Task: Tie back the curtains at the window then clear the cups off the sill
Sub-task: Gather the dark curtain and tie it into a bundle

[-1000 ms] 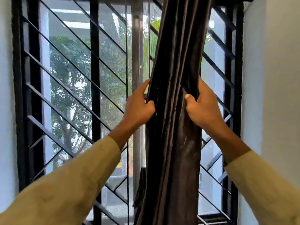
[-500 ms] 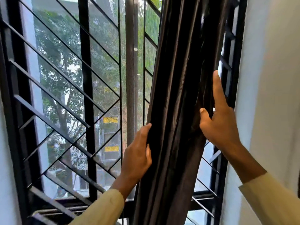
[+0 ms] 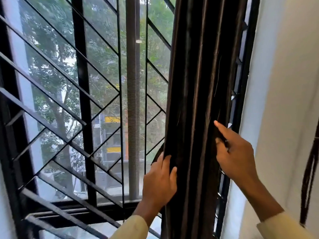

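One curtain (image 3: pixel 195 83) hangs right of the window's middle, gathered into a single upright bundle. It is dark brown cloth with a satin sheen, falling in long narrow pleats that catch the light along their ridges. Two bare hands are on it. The left hand (image 3: pixel 159 181) is low on the bundle's left edge, its fingers (image 3: pixel 163 163) curled round that edge and its thumb lying on the front of the fabric, so it grips the cloth. The right hand (image 3: pixel 236 157) is higher, on the bundle's right side. Its forefinger (image 3: pixel 222 129) is straight and points up along a fold, its tip touching the cloth, and the thumb presses against the fabric just below. The other fingers are bent at the curtain's right edge, and I cannot tell whether they grasp the cloth. Two cream sleeves, the left sleeve (image 3: pixel 131 228) and the right sleeve (image 3: pixel 279 225), of soft matte fabric, cover the forearms. Behind the curtain stands a black metal grille (image 3: pixel 81 83) of flat upright bars crossed by slanted bars that form angular shapes. One grey upright post (image 3: pixel 132 100) with a fine ribbed texture stands just left of the curtain. Through the hazy panes show green trees (image 3: pixel 51 66) and a building with yellow strips. To the right is a smooth white wall (image 3: pixel 284 83), and thin dark cords (image 3: pixel 309 169) hang at the far right edge.
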